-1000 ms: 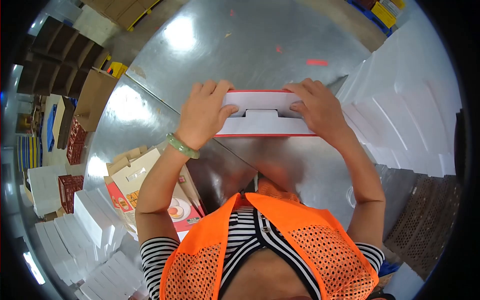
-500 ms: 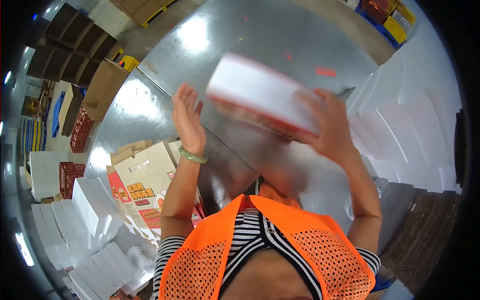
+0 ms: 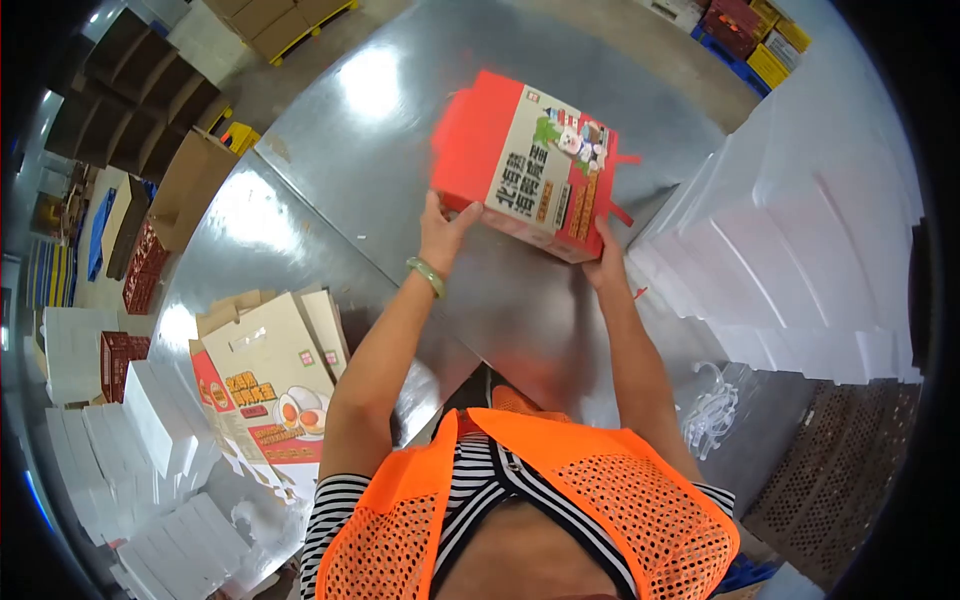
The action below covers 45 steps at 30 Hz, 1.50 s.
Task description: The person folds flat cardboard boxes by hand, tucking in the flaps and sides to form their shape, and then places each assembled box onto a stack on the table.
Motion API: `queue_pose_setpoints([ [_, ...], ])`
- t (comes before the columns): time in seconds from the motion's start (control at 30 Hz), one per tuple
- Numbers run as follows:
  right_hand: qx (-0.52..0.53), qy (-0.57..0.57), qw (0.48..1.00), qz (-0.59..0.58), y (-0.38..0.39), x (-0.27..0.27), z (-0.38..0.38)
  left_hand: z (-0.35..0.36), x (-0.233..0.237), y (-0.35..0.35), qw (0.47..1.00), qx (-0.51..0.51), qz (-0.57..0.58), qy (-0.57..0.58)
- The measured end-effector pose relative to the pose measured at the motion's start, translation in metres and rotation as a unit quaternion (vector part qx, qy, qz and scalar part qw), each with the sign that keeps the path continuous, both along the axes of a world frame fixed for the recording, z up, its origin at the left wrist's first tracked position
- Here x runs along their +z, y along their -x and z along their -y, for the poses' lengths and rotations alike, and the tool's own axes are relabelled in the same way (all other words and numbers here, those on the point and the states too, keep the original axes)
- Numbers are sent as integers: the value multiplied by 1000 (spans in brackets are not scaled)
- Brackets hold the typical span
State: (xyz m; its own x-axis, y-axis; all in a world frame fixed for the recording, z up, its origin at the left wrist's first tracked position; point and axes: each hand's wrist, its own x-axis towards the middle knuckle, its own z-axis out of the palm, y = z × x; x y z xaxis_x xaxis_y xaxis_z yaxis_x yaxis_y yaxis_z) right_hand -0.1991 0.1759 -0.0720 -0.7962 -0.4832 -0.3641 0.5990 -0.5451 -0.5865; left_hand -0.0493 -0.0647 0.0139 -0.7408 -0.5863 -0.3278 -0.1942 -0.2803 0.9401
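A red and cream printed carton (image 3: 545, 165) is held tilted above the metal table (image 3: 350, 130), its printed face showing and red flaps sticking out at its right side. My left hand (image 3: 446, 232), with a green bangle at the wrist, grips the carton's lower left corner. At the lower right edge my right hand (image 3: 604, 258) grips the same carton, its fingers partly hidden behind it. Flattened printed cartons (image 3: 270, 370) lie at the left near my left forearm.
White foam boxes (image 3: 770, 230) are stacked at the right, with brown perforated crates (image 3: 840, 470) below. More white foam pieces (image 3: 165, 420) stand at the lower left. White straps (image 3: 708, 410) hang near my right elbow. An open cardboard box (image 3: 190, 190) is at the far left.
The carton has turned from its blurred white side to its printed face. My left hand, earlier raised and open beside it, now grips it. My right hand has moved down and left.
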Motion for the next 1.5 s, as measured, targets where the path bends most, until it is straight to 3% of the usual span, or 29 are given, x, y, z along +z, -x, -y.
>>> queue_pose_setpoints([
  [0.03,-10,-28,999,-18,-1,-4,-3,-2,-5,9,981,0,-17,191],
  [0.07,-13,-30,999,-20,3,-9,-1,-5,-11,18,927,3,-33,374],
  [0.13,-64,-282,942,-170,6,-31,1,-22,17,40,912,-19,-92,400],
  [0.2,-84,-230,954,-171,2,-37,-1,-44,38,59,891,-41,-150,427],
  [0.27,-137,-183,971,-64,-15,-23,-1,-65,50,79,876,-41,-158,455],
  [0.37,-105,-204,973,22,-39,-12,-14,-95,65,100,836,-94,-189,506],
  [0.4,-99,-206,973,23,-41,-30,-26,-107,69,102,832,-139,-167,510],
  [0.43,-49,-222,972,-54,-38,-65,-43,-121,70,101,828,-181,-143,511],
  [0.5,-31,-226,972,-62,-48,-29,-40,-152,49,107,786,-140,-193,570],
  [0.53,-46,-79,992,-91,-45,-29,-39,-164,56,97,771,-151,-192,588],
  [0.57,-32,-128,989,-68,-45,-27,-44,-170,47,95,737,-124,-218,628],
  [0.63,23,-163,979,-118,-47,-31,-66,-165,60,77,767,-235,-227,553],
  [0.67,58,-193,970,-136,-54,-28,-69,-163,44,82,733,-193,-284,587],
  [0.77,204,-323,886,-264,-88,-11,-48,-150,62,53,748,-188,-306,558],
  [0.87,313,-359,704,-526,-132,49,38,-137,83,-20,722,-267,-206,604],
  [0.9,320,-328,656,-600,-152,80,81,-120,103,-61,703,-183,-213,654],
  [0.93,249,-269,685,-630,-180,108,119,-99,125,-109,676,-100,-215,698],
  [0.97,280,-239,688,-625,-203,167,151,-71,140,-148,677,-34,-179,713],
  [1.0,226,-212,603,-735,-219,164,193,-46,145,-187,721,14,-153,676],
  [1.03,147,-185,510,-827,-234,161,235,-9,146,-228,716,20,-101,690],
  [1.07,129,-205,472,-847,-254,155,267,-4,155,-263,726,119,33,677],
  [1.13,184,-231,437,-850,-282,159,287,29,113,-342,740,219,199,604],
  [1.17,247,-254,399,-846,-292,160,292,45,97,-370,693,224,264,633],
  [1.2,251,-256,395,-846,-296,163,291,58,77,-394,643,228,328,653],
  [1.27,439,-264,423,-748,-291,169,287,80,32,-429,660,288,378,582],
  [1.3,437,-270,420,-748,-288,166,283,90,16,-436,664,340,425,512],
  [1.4,381,-284,386,-791,-296,150,262,88,-14,-431,691,314,462,458],
  [1.47,244,-260,342,-870,-320,142,257,79,7,-437,721,296,434,452],
  [1.5,247,-255,341,-871,-325,143,254,69,15,-445,800,368,255,399],
])
